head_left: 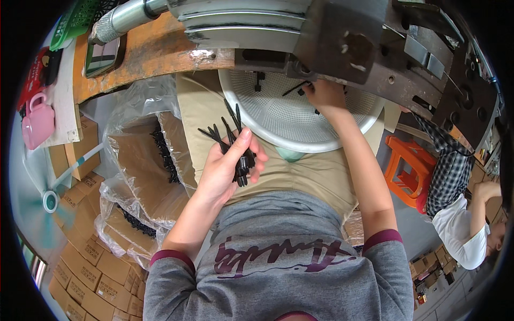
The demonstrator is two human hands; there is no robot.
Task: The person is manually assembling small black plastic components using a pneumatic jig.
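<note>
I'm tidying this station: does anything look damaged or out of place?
Only wear stands out: the orange wooden board, left of the metal machine, has dark stains and scuffs. The white basket looks intact where visible.

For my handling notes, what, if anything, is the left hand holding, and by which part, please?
The left hand holds several black pieces, near their thicker ends.

We're looking steeply down from the person's head, a wide fisheye view, close above the grey, maroon-trimmed fabric shirt [284, 241] and facing forward onto the round, pale, perforated basin [278, 113].
</note>
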